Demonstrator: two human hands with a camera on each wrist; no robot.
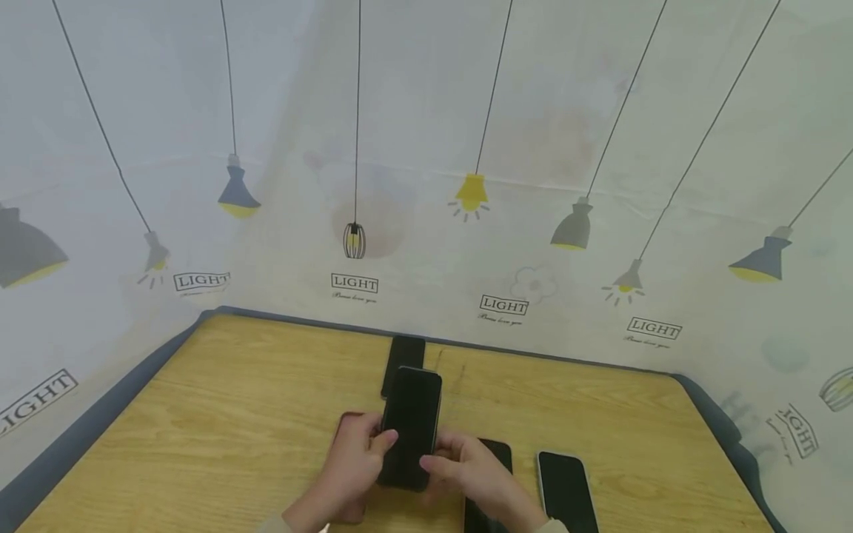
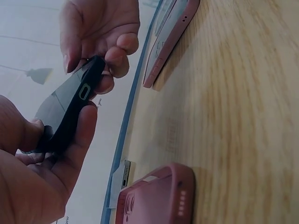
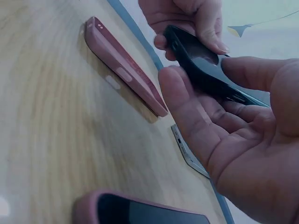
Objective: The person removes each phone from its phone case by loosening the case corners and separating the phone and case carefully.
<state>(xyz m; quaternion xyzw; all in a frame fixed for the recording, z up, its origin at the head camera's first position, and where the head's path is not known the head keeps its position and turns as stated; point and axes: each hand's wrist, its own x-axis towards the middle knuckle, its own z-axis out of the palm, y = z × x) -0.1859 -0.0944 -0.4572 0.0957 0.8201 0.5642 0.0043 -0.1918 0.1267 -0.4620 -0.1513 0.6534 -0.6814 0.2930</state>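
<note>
Both hands hold a dark-screened phone (image 1: 413, 422) above the table, screen facing up. A black phone case (image 2: 70, 116) wraps its edge, and the port cutout shows in the left wrist view. My left hand (image 1: 353, 459) grips the phone's left side, thumb on the front. On the lower right side my right hand (image 1: 473, 470) pinches it, thumb over the screen edge. In the right wrist view a pale phone edge (image 3: 254, 99) shows beyond the black rim. Below the left hand lies a hollow pink phone case (image 3: 124, 72), partly hidden from the head view.
A black phone (image 1: 403, 355) lies at the table's back edge, partly behind the held one. Under the right forearm is a phone in a pink case (image 3: 145, 210). Farther right rests a white-edged phone (image 1: 566, 485). A lamp-printed curtain (image 1: 426, 185) surrounds the wooden table (image 1: 253, 400).
</note>
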